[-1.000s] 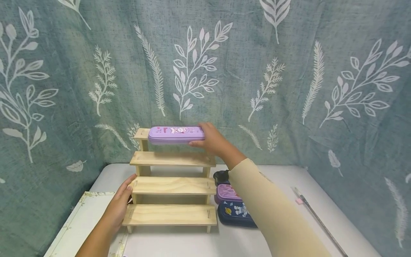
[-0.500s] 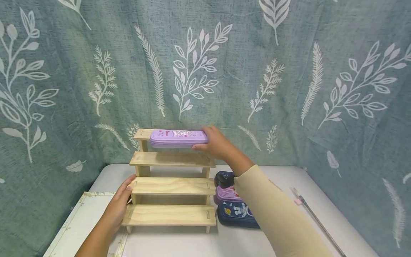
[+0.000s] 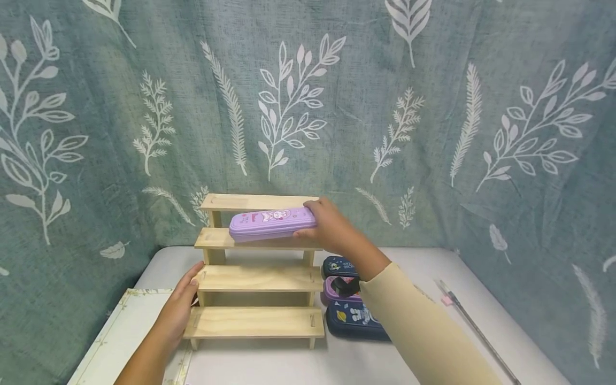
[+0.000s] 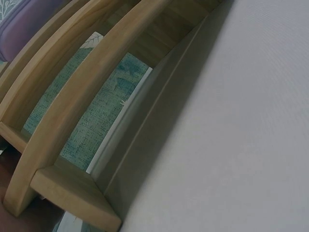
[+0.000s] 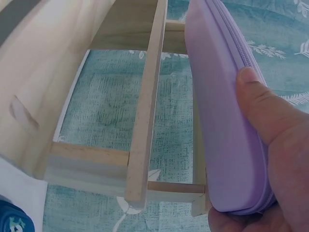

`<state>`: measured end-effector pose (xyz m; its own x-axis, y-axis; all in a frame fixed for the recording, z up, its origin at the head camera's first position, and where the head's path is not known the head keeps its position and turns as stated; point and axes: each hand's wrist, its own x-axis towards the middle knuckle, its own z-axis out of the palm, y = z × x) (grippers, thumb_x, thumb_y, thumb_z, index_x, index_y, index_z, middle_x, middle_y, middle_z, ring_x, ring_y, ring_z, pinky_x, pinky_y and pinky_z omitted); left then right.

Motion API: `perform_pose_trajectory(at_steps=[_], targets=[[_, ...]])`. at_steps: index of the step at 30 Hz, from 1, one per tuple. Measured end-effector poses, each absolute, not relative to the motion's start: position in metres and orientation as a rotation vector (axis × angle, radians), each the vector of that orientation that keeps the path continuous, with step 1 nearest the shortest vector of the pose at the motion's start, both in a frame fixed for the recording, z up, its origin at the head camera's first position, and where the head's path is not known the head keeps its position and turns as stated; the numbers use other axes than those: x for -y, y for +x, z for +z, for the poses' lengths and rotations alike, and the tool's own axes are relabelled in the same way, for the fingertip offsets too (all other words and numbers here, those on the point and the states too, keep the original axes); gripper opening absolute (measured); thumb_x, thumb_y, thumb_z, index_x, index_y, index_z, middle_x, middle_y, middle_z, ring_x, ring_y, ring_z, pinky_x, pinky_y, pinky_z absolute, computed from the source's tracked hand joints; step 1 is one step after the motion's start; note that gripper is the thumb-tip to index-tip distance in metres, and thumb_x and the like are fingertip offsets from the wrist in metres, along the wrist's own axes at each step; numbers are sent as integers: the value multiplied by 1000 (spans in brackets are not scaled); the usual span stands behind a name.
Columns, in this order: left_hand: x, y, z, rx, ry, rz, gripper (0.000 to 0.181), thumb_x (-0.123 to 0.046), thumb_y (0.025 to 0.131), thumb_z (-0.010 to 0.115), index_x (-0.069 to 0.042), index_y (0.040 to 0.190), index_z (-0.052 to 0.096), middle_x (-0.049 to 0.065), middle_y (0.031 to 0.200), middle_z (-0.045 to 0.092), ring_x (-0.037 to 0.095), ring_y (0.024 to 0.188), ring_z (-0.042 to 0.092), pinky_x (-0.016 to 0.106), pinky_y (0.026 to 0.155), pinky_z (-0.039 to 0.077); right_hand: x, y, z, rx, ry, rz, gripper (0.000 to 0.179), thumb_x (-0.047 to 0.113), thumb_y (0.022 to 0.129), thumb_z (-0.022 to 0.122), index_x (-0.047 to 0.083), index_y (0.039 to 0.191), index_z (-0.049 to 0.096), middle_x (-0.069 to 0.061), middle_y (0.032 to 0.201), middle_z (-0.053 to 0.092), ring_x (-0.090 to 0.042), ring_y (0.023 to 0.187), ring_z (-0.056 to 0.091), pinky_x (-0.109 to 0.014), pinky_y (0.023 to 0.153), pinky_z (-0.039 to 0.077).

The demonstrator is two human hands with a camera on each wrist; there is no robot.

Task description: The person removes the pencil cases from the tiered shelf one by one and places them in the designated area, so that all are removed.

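My right hand (image 3: 332, 227) grips the right end of a purple zippered pencil case (image 3: 271, 223) with a cartoon print on its lid. The case is tilted, its left end lower, in front of the upper steps of a four-step wooden stand (image 3: 260, 278). In the right wrist view the thumb presses along the zipper side of the purple case (image 5: 222, 121), near the stand's boards (image 5: 145, 106). My left hand (image 3: 180, 299) holds the left edge of the stand at its lower steps; in the left wrist view only a dark bit of that hand (image 4: 29, 215) shows at the corner.
Right of the stand lie a dark blue case (image 3: 337, 266), a pink-purple case (image 3: 332, 289) and a navy astronaut case (image 3: 353, 321), partly covered by my sleeve and a dark dangling strap. A brush-like stick (image 3: 476, 326) lies far right. A pale patterned board (image 3: 115, 326) lies left.
My right hand has brought the purple pencil case down and forward from the top step, slightly rightward, and its left end has dipped. The left hand stays on the stand.
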<state>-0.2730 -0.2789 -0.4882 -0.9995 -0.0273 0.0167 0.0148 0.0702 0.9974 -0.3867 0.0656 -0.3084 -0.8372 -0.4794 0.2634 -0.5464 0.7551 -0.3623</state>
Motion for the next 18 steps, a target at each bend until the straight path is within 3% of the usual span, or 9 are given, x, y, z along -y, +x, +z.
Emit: perform_pose_trajectory(at_steps=[10,18], targets=[[278,-273,-488,2291,4,-2103,53,-38,117,24,-34,169,15,11,177,9,41,163,1,68,127,3,-80,-377,-323,2774,810,734,75,43,91,82,6,150,52,-16,135,53,-29,117,55,-48,103,51],[277,-273,-487,2299,27,-2098,53,-37,117,25,-33,169,16,10,177,9,39,163,0,68,127,1,-93,-360,-335,2723,814,838,77,38,89,85,8,152,52,-17,141,53,-32,127,54,-50,108,49]])
